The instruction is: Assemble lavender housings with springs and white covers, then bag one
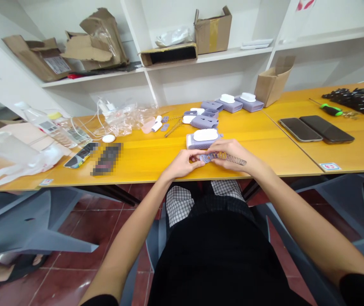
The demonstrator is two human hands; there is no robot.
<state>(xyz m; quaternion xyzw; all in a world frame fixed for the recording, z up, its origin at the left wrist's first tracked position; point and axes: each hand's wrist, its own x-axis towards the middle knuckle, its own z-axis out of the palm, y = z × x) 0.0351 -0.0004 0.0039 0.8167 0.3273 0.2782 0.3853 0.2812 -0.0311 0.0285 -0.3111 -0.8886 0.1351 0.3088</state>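
Observation:
At the table's front edge my left hand pinches a small grey-purple plastic piece. My right hand is closed around a metal coil spring, whose free end sticks out to the right below the palm. The spring's other end meets the plastic piece between my fingers; whether it is fixed there I cannot tell. Just beyond both hands lies a grey-purple case with a white oval top. Further back are loose coil springs, small grey plates and white cylindrical parts.
Several grey-purple housings lie toward the back, near a cardboard box. Two phones and a green-black screwdriver are on the right. Plastic bags, bottles and a white cable occupy the left.

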